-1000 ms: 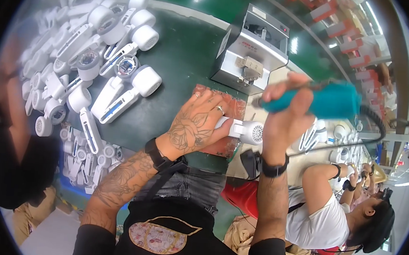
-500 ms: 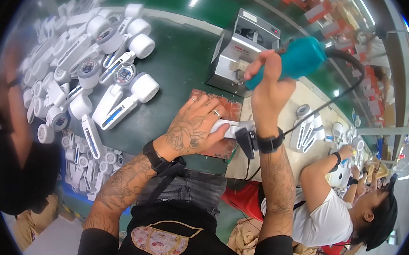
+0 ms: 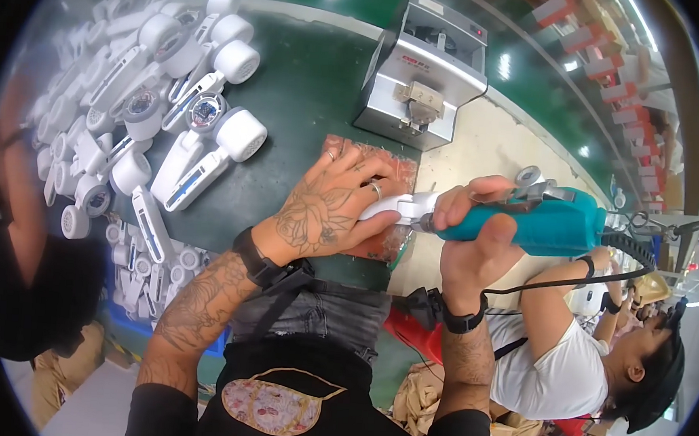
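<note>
Pressing down on a white plastic housing [image 3: 403, 207], the left hand [image 3: 330, 208] lies flat over it, fingers spread and clamped on the part, which rests on a reddish-brown work mat [image 3: 382, 159] near the green bench's [image 3: 309, 94] front edge. The right hand [image 3: 477, 243] is clenched around a teal electric screwdriver [image 3: 539, 223] whose long axis runs nearly level — handle toward 3 o'clock, bit tip toward 9 o'clock, meeting the housing's exposed end just beside the left fingertips [image 3: 384, 192]. So the part lies at 9 o'clock from the right grip, and the left hand is the nearer one, already on it. A black coiled cord [image 3: 631, 250] trails from the tool's rear.

At 12 o'clock from the mat stands a grey box-shaped screw feeder [image 3: 421, 69] bearing a small red label on its front face. From 9 to 11 o'clock a heap of white handheld-device housings [image 3: 171, 100] covers the bench — several with round heads. At 4 o'clock sits a co-worker in a white shirt [image 3: 558, 370].
</note>
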Motion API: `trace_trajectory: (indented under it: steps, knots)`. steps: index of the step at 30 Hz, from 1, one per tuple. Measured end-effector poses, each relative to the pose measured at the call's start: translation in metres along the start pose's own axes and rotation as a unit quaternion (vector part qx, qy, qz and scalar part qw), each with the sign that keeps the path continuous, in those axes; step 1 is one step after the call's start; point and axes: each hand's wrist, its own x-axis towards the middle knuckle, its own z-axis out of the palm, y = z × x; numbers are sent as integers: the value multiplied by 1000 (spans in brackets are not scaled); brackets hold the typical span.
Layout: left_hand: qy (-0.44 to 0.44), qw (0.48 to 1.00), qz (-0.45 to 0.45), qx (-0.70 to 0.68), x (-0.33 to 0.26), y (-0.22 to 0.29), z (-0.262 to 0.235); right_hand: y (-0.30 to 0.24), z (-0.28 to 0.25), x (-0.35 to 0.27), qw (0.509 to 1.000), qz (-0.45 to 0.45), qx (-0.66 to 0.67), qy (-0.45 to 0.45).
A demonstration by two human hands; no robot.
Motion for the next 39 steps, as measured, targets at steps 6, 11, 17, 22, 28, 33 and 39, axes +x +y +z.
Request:
trace_trajectory:
  steps: [6,11,17,22,28,33,39]
  knots:
    - [9,1000,8,20,-4,2,3,14,-3,-8,999,20,37,8]
    - [-6,1000,7,28,4,5,0,15,-1,-6,998,31,49,7]
    - [55,997,57,1,4,-2,-4,22,-1,-7,999,12,33,33]
    - [91,981,153,79,-10,12,2,4,-13,-20,985,53,142,80]
    - [186,968,-73,-154,-81,14,-62,-62,-14,-69,986,-70,110,107]
    - [453,771,-288,-341,-122,-48,-182,-56,-14,-86,998,-35,-35,51]
    - [576,724,-301,-232,-144,-186,-314,-34,-23,-81,998,9,43,50]
